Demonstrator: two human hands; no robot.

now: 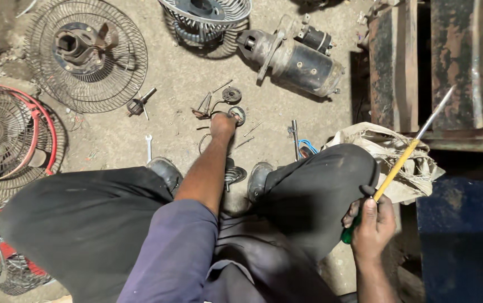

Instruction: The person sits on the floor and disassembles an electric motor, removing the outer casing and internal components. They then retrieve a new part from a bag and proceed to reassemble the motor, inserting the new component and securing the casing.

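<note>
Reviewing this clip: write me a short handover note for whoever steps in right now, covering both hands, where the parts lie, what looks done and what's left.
Left hand: stretched out to the floor, on a small round metal part; whether it grips it cannot be told.
Right hand: closed on a yellow-shafted screwdriver, tip pointing up and away, resting by the right knee.
Parts: loose screws and small pieces lie on the concrete ahead, a small wrench to the left, another small assembly between the shoes.
Done: parts are already apart and spread out.
Left: nothing reassembled yet.

Light was dim and warm, brightest on the concrete floor [185,73] toward twelve o'clock. Deep shadow filled four o'clock. Edges bowed slightly; focus stayed fairly sharp, grain showing in the dark areas.
</note>
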